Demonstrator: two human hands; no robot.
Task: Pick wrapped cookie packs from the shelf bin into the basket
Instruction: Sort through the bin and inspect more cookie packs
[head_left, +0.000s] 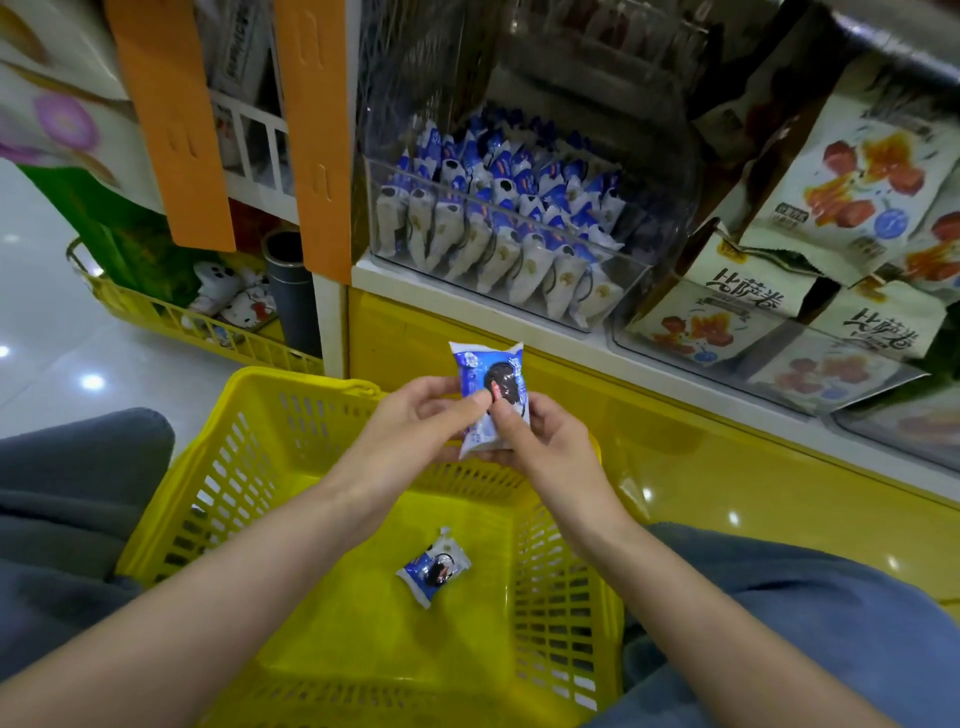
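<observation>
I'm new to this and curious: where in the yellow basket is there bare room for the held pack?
In the basket the floor is bare all round the one cookie pack lying near its middle, widest toward the left and near walls. The shelf bin is crowded with packs in rows.

From my remote seat I read this as a shop: a clear plastic shelf bin (662, 244) full of blue-and-white wrapped cookie packs (498, 234), beige printed snack bags (852, 171) in bins beside it, orange card strips (171, 119) hanging on the shelving, and a yellow slotted plastic shopping basket (234, 467) by a glossy pale floor (57, 332).
</observation>
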